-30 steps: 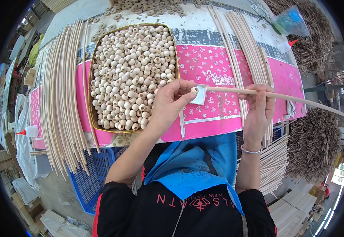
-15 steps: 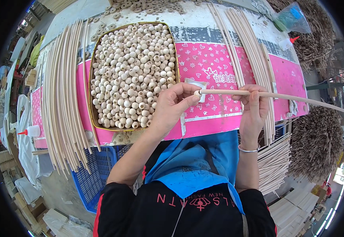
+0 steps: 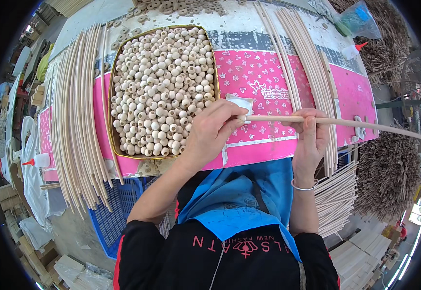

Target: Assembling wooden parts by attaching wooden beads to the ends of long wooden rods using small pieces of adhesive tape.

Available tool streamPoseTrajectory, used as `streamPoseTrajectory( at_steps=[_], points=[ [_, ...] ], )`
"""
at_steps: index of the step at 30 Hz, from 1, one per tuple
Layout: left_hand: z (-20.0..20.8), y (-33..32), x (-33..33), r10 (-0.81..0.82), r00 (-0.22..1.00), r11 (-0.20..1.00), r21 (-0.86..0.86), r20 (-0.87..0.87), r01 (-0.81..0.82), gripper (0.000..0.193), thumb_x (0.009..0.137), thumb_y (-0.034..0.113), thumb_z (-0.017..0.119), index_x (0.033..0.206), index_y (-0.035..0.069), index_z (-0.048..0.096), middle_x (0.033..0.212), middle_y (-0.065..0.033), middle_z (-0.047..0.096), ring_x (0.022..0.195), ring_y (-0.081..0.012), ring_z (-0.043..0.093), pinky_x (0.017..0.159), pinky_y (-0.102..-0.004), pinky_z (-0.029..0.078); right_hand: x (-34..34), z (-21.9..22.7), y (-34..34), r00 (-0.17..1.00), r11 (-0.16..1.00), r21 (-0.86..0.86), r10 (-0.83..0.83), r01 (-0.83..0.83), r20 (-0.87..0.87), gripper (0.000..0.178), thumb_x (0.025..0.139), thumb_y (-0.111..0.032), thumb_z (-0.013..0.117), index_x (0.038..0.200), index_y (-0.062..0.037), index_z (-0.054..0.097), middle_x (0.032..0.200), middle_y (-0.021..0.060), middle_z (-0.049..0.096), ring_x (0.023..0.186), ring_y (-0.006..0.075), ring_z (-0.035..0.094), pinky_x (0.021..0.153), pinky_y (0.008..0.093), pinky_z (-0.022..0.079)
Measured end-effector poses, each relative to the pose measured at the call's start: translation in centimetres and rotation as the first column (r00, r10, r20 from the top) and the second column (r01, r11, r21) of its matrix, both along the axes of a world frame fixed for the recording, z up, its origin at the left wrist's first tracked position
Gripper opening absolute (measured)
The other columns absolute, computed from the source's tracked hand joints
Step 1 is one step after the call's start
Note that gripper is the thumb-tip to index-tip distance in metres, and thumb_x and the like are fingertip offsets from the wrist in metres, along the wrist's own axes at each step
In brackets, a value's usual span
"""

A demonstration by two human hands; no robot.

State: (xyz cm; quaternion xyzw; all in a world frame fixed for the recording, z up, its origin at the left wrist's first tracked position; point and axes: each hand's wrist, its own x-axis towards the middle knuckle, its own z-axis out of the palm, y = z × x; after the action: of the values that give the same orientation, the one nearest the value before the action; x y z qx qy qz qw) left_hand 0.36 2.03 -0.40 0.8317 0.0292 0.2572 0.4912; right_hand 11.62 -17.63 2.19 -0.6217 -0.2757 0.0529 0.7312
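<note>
A worker's left hand (image 3: 213, 133) pinches a wooden bead (image 3: 241, 117) onto the tip of a long rod (image 3: 346, 123), gripped by the right hand (image 3: 309, 135) over the pink surface (image 3: 268, 77); seating it apparently needs a firm, straight push.

- Tray (image 3: 115, 96) full of beads (image 3: 162, 87) sits on the desk (image 3: 268, 72), left of centre.
- Bundle of long sticks (image 3: 75, 121) lies left of the tray, another bundle (image 3: 307, 72) to its right.
- Glue bottle (image 3: 36, 160) at the far left edge, another one (image 3: 353, 50) far right behind the sticks.
- Crate (image 3: 111, 217) under the desk's near edge.
</note>
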Motion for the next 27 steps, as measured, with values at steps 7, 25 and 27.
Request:
streamPoseTrajectory(
  at_steps=[7,25,27],
  points=[
    [-1.0,-3.2,2.2,0.04,0.999,0.614,-0.789,0.031,0.0,0.031,0.102,0.006,0.056,0.133,0.0,0.056,0.109,-0.0066,0.064,0.097,-0.0126,0.065,0.088,-0.0289,0.056,-2.6,-2.5,1.4,0.958,0.968,0.171,-0.138,0.185,-0.252,0.017,0.108,-0.017,0.048,0.112,-0.0022,0.055,0.104,0.013,0.065,0.088,0.023,0.07,0.084,0.0386,0.061],
    [0.6,1.3,4.2,0.053,0.998,0.503,-0.864,0.035,0.004,0.033,0.103,0.011,0.055,0.134,0.003,0.052,0.097,-0.0049,0.065,0.092,-0.0144,0.067,0.082,-0.0299,0.056,-5.6,-1.8,-18.8,0.899,0.597,-0.718,-0.011,0.357,0.438,0.022,0.087,-0.006,0.072,0.109,-0.0018,0.071,0.077,0.0105,0.058,0.064,0.0222,0.056,0.057,0.0321,0.041],
    [0.4,1.3,4.7,0.103,0.995,0.523,-0.851,0.005,-0.049,0.029,0.107,0.02,0.051,0.13,0.004,0.057,0.096,-0.0036,0.066,0.088,-0.0117,0.065,0.082,-0.0282,0.054,-6.8,-3.1,-19.2,0.91,0.558,-0.731,-0.127,0.394,0.394,0.02,0.088,-0.004,0.07,0.108,-0.0032,0.073,0.073,0.0101,0.054,0.063,0.0224,0.054,0.056,0.0333,0.039]
  ],
)
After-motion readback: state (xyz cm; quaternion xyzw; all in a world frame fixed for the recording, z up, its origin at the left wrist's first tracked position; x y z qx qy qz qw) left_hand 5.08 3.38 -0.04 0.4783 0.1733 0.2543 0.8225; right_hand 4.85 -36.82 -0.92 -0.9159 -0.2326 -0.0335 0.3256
